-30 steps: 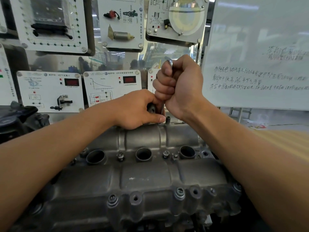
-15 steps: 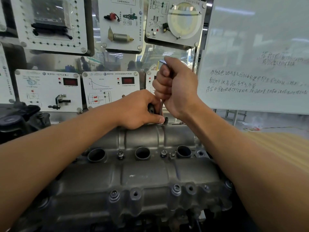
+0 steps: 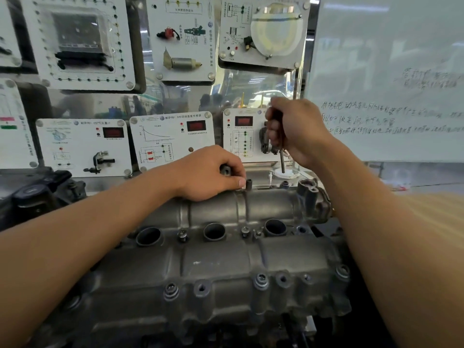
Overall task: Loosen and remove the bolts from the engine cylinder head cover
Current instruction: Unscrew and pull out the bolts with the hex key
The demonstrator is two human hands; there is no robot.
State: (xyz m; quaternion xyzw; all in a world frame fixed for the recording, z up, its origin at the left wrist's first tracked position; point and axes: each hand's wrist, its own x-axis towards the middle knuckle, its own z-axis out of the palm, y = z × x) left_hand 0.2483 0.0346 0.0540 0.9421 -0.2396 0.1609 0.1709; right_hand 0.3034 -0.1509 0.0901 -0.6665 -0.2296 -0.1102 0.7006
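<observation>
Bolt (image 3: 249, 184) at cover (image 3: 213, 262) far edge, likely mid-loosening. Right hand (image 3: 298, 131) fists wrench (image 3: 282, 162), unseated; left hand (image 3: 208, 174) grips dark part (image 3: 225, 170). Next: reseat wrench.

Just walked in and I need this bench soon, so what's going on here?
A person is working on the engine cylinder head cover. Their left hand rests on its far edge, fingers curled round a small dark part. Their right hand grips a thin metal tool, held up above the cover, its tip on no bolt. Several bolts are not yet out.
</observation>
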